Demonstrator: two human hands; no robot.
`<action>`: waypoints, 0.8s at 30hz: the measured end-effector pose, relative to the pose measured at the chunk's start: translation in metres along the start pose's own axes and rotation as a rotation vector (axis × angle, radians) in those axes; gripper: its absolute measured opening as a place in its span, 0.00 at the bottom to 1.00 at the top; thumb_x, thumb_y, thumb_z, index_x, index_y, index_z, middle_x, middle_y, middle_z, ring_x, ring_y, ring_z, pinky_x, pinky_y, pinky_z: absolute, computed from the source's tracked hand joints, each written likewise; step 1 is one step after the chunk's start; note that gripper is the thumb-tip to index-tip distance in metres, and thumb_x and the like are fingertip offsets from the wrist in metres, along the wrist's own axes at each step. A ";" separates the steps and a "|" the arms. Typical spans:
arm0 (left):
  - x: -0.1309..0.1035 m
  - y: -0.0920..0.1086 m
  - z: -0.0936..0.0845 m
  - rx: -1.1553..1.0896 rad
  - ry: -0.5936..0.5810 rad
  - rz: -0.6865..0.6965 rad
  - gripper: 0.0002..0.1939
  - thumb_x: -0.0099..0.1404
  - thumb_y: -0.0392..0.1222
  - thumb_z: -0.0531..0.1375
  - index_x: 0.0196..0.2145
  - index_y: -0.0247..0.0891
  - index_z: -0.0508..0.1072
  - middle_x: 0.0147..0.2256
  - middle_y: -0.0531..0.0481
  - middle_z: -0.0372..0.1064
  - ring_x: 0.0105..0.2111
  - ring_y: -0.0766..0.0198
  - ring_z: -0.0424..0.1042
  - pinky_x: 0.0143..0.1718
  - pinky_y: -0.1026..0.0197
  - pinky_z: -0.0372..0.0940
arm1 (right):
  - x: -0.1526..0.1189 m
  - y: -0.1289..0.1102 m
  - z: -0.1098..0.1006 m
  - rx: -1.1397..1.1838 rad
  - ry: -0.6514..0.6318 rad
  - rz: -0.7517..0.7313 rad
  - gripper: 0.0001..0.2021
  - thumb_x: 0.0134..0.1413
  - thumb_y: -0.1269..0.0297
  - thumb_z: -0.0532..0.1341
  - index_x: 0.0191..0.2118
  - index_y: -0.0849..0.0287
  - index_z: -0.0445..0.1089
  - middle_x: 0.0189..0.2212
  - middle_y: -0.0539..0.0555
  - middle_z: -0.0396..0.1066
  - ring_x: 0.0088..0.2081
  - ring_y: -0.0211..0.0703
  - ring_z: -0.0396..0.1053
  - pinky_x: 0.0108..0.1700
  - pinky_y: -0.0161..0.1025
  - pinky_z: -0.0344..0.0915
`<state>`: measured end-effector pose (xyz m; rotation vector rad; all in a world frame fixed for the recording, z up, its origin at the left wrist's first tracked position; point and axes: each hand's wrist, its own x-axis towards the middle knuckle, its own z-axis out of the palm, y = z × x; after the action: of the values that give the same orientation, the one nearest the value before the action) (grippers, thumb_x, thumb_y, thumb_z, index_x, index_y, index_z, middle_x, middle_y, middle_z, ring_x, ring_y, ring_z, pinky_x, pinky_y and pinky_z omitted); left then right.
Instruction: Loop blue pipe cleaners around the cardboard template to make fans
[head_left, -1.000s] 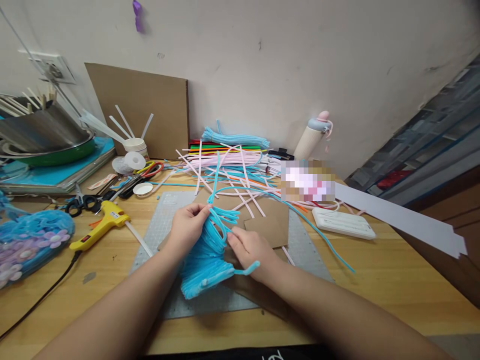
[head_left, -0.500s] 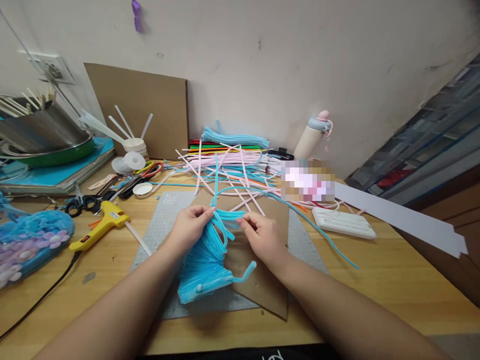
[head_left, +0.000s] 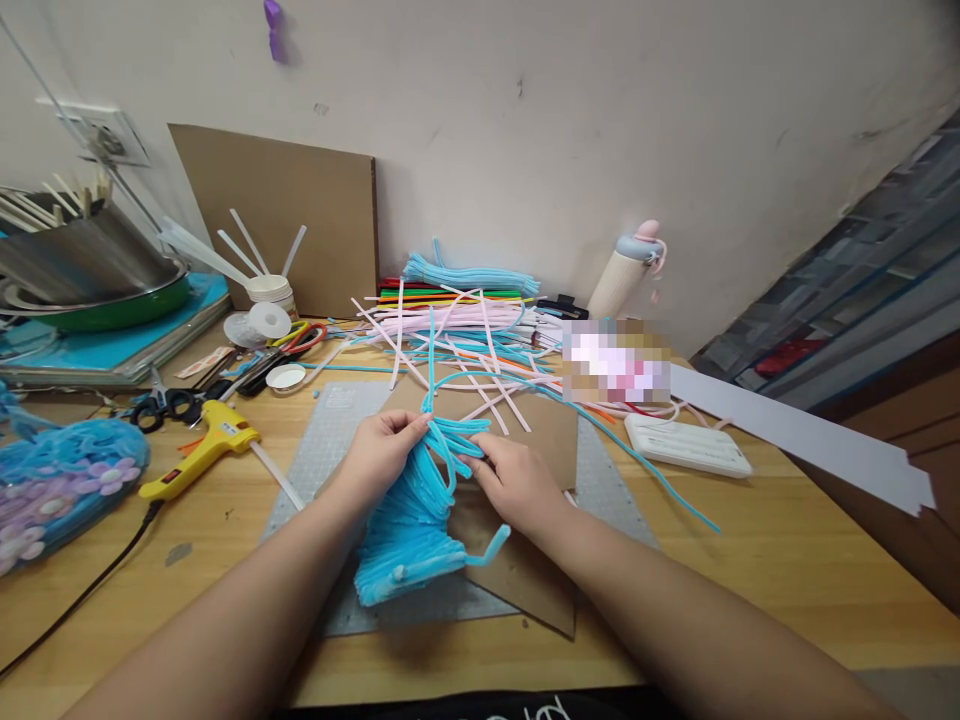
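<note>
A bundle of blue pipe cleaners (head_left: 416, 510), fanned wide at its lower end and gathered near the top, is held above the cutting mat (head_left: 319, 425) and a piece of cardboard (head_left: 536, 580). My left hand (head_left: 386, 450) pinches the gathered neck between thumb and fingers. Several short blue ends stick out to the right of that neck. My right hand (head_left: 514, 475) is closed with its fingertips on those ends. One long blue stem stands up from the neck, and another curves away to the right over the table.
A yellow glue gun (head_left: 206, 450) lies at left beside black scissors (head_left: 169, 400) and a blue piece with flowers (head_left: 67, 490). Pink and blue pipe cleaners (head_left: 450, 320) pile up behind. At right are a white power strip (head_left: 686, 447) and a bottle (head_left: 619, 275).
My right hand has shifted slightly down on the blue ends, which now spread apart more. My left hand keeps its pinch in the same place.
</note>
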<state>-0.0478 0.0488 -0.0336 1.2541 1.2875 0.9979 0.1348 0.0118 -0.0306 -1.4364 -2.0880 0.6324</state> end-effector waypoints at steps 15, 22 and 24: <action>-0.004 0.004 0.001 0.253 0.124 0.228 0.17 0.54 0.52 0.57 0.25 0.34 0.72 0.20 0.52 0.65 0.22 0.67 0.61 0.23 0.67 0.56 | 0.000 0.001 0.016 1.292 -0.322 0.458 0.15 0.50 0.54 0.56 0.23 0.60 0.58 0.11 0.42 0.53 0.12 0.26 0.46 0.14 0.27 0.40; -0.002 0.007 0.002 0.150 0.054 0.154 0.16 0.52 0.51 0.58 0.25 0.34 0.72 0.19 0.53 0.65 0.19 0.69 0.60 0.22 0.67 0.56 | 0.005 -0.002 0.006 1.132 -0.160 0.467 0.11 0.48 0.61 0.56 0.21 0.61 0.59 0.11 0.44 0.56 0.11 0.26 0.47 0.13 0.27 0.40; -0.003 0.007 0.002 0.221 0.091 0.219 0.15 0.54 0.51 0.57 0.24 0.34 0.72 0.19 0.54 0.65 0.20 0.68 0.60 0.22 0.67 0.55 | 0.003 -0.005 0.004 1.300 -0.291 0.533 0.11 0.50 0.62 0.55 0.22 0.61 0.59 0.11 0.43 0.55 0.11 0.25 0.45 0.13 0.26 0.38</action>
<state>-0.0450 0.0462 -0.0266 1.5605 1.3800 1.0997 0.1273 0.0123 -0.0298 -1.0380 -0.8985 1.9917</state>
